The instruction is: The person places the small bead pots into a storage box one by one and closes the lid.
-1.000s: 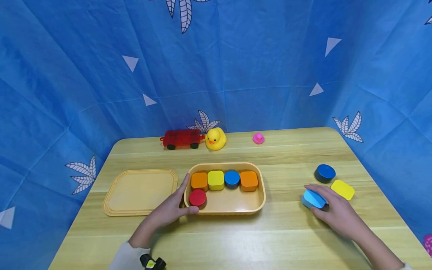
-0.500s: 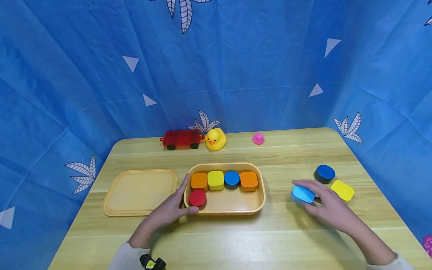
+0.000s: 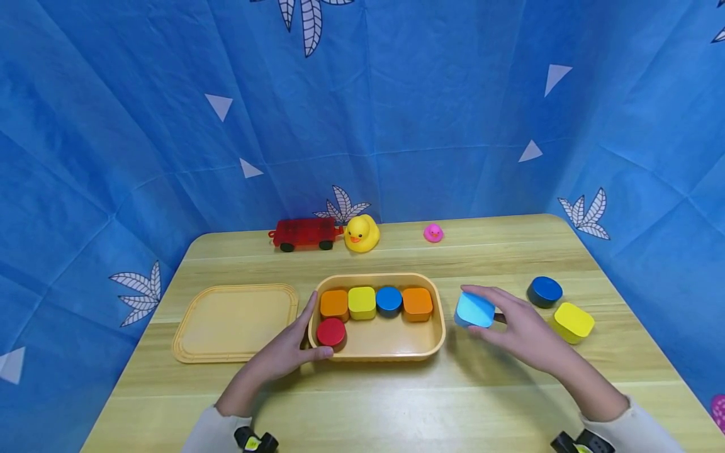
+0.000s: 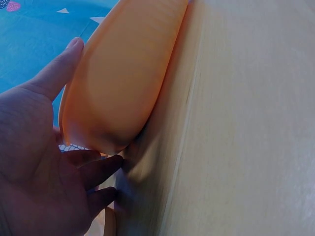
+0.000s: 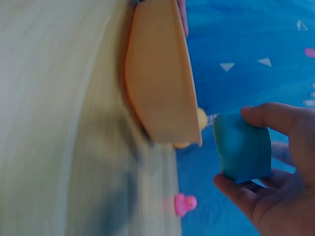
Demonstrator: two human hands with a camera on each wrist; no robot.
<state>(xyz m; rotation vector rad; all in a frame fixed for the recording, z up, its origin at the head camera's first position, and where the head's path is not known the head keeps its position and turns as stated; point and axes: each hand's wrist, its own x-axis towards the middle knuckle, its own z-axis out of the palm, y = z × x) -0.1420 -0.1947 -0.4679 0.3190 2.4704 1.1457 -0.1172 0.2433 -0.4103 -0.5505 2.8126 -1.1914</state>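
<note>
In the head view my left hand (image 3: 286, 349) holds the left end of a light-orange plastic box (image 3: 391, 343), thumb at its front rim and fingers along its side. Inside the box lie an orange block (image 3: 335, 304), a yellow block (image 3: 362, 302), a round blue block (image 3: 389, 301), another orange block (image 3: 418, 303) and a round red block (image 3: 331, 332). Just right of the box, my right hand (image 3: 518, 327) pinches a light-blue rounded square block (image 3: 474, 309) above the table. The right wrist view shows that block (image 5: 242, 147) between thumb and fingers.
A flat lid (image 3: 235, 324) lies left of the box. At the right are a round dark-blue block (image 3: 545, 292) and a yellow block (image 3: 573, 322). Along the back edge stand a red wagon (image 3: 306, 233), a yellow duck (image 3: 362, 233) and a pink duck (image 3: 433, 233).
My right hand has carried the light-blue block leftward from beside the yellow block to near the box's right end. My left hand and the box have stayed still.
</note>
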